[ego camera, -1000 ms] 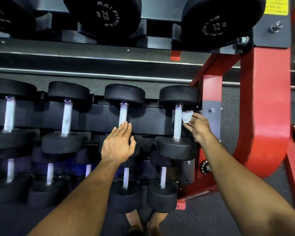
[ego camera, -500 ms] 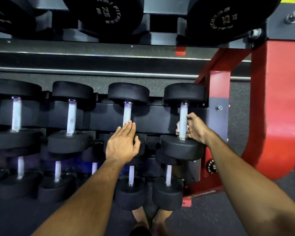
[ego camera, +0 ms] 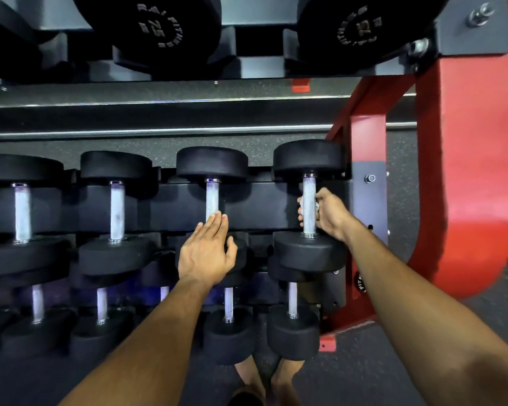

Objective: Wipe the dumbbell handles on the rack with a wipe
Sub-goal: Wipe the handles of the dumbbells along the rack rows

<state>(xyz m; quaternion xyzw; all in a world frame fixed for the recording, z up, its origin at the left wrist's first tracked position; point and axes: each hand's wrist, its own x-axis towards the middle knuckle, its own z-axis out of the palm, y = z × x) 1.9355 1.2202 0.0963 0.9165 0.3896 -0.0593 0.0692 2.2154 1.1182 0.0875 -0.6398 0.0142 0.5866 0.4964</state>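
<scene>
The right hand was wrapped around the knurled handle of the rightmost dumbbell on the middle tier of the rack, fingers curled behind the bar and thumb side in front. A sliver of white wipe showed between palm and metal; most of it was hidden inside the grip. The left hand lay flat with straight fingers on the near head of the neighbouring dumbbell, fingertips at the base of its handle, holding nothing.

To do this stroke well, the grip probably needed to stay snug enough to press the wipe into the knurling, sliding the full length from the far collar to the near one with a twist of the wrist so the back of the bar got covered too. The wipe should be kept bunched under the palm so it could not slip out.

Room was tight. The handle's travel was bounded by the far head and the near head, so knuckles could knock rubber at either end. Just to the right stood the grey bracket plate and the red upright, leaving little space for the wrist to swing outward. The tier above, with its 75 dumbbells, overhung the far side. To the left, three more handles stood well apart, with open gaps for a hand to enter
</scene>
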